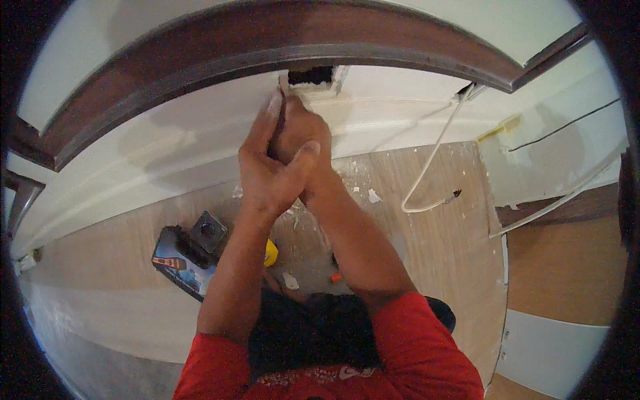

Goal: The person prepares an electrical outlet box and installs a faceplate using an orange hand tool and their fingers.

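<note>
My left hand [270, 167] is wrapped over my right hand [307, 127], its fingertips pointing up toward the wall. My right hand is closed just below the left edge of a rectangular hole [310, 76] cut in the white wall [207, 133]. Something thin and dark shows between my hands at that edge, too hidden to name. The hole has a rough, pale rim and sits under a dark brown wooden frame [287, 37].
A white cable [433, 160] hangs from a second opening at the right. On the wooden floor [107, 267] lie a printed case [173, 260], a black square box [209, 230], a yellow item [271, 252], an orange item [335, 277] and white debris. Cabinetry [553, 253] stands at right.
</note>
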`<state>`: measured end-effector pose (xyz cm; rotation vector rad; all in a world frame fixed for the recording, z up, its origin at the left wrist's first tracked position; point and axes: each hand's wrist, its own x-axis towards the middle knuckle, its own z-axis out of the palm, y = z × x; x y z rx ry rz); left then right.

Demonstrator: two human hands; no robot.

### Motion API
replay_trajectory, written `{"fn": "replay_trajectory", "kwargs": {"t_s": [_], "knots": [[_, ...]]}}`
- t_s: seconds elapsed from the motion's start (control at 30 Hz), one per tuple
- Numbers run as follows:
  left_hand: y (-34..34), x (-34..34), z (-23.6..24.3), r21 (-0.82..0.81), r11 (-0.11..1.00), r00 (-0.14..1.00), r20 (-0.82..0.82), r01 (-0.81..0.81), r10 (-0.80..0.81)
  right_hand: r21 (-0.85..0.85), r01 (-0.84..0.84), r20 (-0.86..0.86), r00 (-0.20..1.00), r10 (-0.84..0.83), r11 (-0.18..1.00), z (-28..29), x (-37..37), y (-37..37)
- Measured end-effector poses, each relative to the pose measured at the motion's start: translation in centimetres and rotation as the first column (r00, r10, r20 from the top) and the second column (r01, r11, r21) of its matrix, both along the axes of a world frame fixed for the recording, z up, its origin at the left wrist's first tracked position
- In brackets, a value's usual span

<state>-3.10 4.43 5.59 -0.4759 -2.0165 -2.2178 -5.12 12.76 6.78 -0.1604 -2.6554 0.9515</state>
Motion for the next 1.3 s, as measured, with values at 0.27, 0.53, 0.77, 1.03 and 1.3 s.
{"fn": "replay_trajectory", "kwargs": {"t_s": [0.27, 0.53, 0.77, 1.03, 1.3], "knots": [[-0.6, -0.2, -1.3, -0.130, 0.989, 0.982, -0.185, -0.065, 0.041, -0.129, -0.004, 0.066, 0.998, 0.012, 0.992, -0.7, 0.0, -0.2], [0.3, 0.8, -1.3, -0.010, 1.000, 1.000, 0.006, 0.017, -0.017, -0.047, -0.006, 0.028, 1.000, 0.008, 0.999, -2.9, 0.4, 0.5], [-0.2, 0.3, -1.7, -0.047, 0.999, 0.999, 0.047, 0.016, -0.014, -0.120, -0.015, 0.057, 0.998, 0.022, 0.993, -3.0, 0.1, 0.2], [-0.4, -0.1, -1.5, -0.124, 0.991, 0.997, -0.065, -0.043, 0.035, -0.091, -0.067, -0.012, 0.998, 0.066, 0.994, -3.2, -0.6, 0.0], [-0.2, -0.2, -1.6, -0.074, 0.996, 0.996, -0.081, -0.041, 0.035, -0.088, 0.011, 0.075, 0.997, -0.005, 0.996, -3.2, -0.4, -0.1]]}}
